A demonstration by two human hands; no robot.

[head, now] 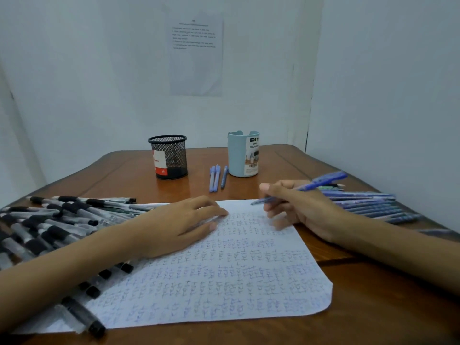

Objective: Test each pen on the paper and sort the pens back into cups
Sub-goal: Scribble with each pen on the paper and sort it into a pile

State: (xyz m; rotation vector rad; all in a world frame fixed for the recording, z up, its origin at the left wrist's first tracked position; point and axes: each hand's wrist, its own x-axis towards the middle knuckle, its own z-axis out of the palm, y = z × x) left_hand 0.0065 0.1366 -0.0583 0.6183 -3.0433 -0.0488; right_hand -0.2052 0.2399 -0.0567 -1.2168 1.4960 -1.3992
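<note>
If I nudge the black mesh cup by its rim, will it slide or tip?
Probably light: the black mesh cup is see-through wire and looks empty, so it likely slides easily on the glossy table. A push at the rim may tip it, since its base looks narrower than its rim.

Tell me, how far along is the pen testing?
Done: test marks fill the paper; three pens lie beside the blue cup. In hand: the right hand holds a blue pen at the paper's top, the left hand rests on it. Left: the black pens and the row of blue pens.
</note>
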